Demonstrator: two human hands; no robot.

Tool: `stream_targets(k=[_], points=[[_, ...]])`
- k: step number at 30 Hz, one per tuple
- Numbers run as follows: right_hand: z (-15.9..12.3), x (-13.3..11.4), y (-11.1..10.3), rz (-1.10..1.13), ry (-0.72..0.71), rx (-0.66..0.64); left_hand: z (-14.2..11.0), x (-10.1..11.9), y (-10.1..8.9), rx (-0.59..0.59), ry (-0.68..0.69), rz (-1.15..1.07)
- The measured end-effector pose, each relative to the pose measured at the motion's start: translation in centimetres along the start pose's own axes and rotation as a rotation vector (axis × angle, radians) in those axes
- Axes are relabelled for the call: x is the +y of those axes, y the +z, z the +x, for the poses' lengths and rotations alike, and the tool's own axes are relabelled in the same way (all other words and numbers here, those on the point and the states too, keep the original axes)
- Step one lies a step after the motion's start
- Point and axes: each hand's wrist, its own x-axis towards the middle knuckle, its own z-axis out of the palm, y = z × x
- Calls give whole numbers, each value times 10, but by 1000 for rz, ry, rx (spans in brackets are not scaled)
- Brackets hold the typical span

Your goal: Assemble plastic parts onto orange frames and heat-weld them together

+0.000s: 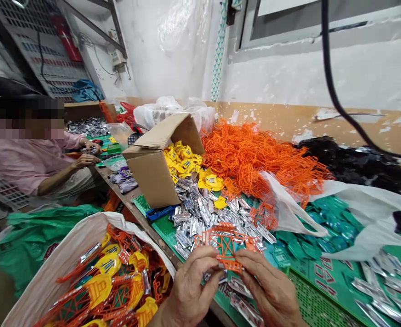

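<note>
Between my two hands is an orange plastic lattice frame [227,247], held over the near edge of the table. My left hand [195,284] pinches its left end with thumb and fingers, and a bit of silver shows near those fingertips. My right hand [267,281] grips the right end, its fingers closed on the frame. Just beyond the frame lies a heap of silver metallic pieces [195,227]. Yellow plastic parts [183,161] spill from a tipped cardboard box [152,175] behind that heap.
A large pile of orange lattice pieces [255,154] lies against the wall. Teal parts [333,222] rest in a white plastic bag [367,200]. A green basket [319,302] stands right. At lower left, a sack [67,250] holds yellow-orange assemblies [100,286]. A person [33,154] works at left.
</note>
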Motion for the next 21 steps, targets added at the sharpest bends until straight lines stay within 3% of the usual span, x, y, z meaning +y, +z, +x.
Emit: stream_targets(k=[9,21], points=[[-23,9,6,-26,-11,-8,2,2,-5,13,46,-3],[-8,4,0,-61,-82,-33,2,3,-5,4,53,0]])
